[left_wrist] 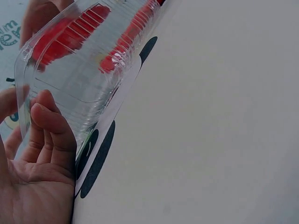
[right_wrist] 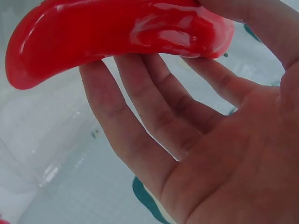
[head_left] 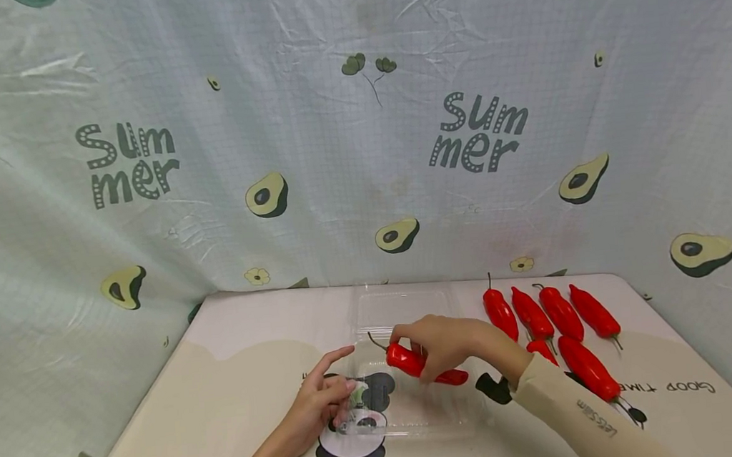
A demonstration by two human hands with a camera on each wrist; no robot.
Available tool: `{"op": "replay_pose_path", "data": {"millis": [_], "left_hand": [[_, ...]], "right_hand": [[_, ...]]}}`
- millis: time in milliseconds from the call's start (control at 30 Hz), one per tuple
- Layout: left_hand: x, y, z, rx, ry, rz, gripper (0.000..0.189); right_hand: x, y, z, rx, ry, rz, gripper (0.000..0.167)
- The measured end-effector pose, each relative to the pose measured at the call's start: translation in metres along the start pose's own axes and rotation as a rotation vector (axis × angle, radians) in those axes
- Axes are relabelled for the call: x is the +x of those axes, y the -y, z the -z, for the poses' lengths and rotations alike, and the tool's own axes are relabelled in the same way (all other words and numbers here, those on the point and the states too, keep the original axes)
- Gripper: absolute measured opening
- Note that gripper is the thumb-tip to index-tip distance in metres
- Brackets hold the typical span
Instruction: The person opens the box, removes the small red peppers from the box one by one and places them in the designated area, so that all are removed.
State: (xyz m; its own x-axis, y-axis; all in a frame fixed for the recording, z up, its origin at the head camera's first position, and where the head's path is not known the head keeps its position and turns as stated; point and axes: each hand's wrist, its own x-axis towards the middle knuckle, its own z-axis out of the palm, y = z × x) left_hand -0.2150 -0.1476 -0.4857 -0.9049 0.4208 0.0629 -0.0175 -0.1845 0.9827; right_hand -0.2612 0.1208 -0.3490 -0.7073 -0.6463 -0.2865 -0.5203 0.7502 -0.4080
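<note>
My right hand (head_left: 442, 344) pinches a glossy red chili pepper (head_left: 405, 359) between thumb and fingers. It hangs over a clear plastic box (head_left: 429, 424) with its stem pointing left. In the right wrist view the pepper (right_wrist: 93, 35) spans the fingertips, its stem end outside the frame or hidden. My left hand (head_left: 318, 404) grips the box's left wall, thumb and fingers about the rim. Through the clear box (left_wrist: 70, 86) in the left wrist view, red shapes show; whether any lies inside cannot be told.
The box's clear lid (head_left: 401, 308) lies folded back behind it. Several red peppers (head_left: 560, 312) lie at the table's right, one larger pepper (head_left: 588, 369) nearer the front. A patterned cloth (head_left: 331, 116) hangs behind the table. Panda and letter prints mark the tabletop (head_left: 242, 382).
</note>
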Motion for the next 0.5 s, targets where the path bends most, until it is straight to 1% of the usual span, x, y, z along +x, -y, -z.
{"op": "replay_pose_path", "data": {"millis": [300,500], "left_hand": [[0.001,0.001,0.001,-0.014,0.008,0.002,0.070],[0.001,0.000,0.000,-0.016,0.014,-0.008,0.071]], "right_hand": [[-0.021,-0.008,0.016,0.073,-0.080,0.052,0.067],[-0.034,-0.017,0.021,0.112,-0.123,0.075,0.067]]}}
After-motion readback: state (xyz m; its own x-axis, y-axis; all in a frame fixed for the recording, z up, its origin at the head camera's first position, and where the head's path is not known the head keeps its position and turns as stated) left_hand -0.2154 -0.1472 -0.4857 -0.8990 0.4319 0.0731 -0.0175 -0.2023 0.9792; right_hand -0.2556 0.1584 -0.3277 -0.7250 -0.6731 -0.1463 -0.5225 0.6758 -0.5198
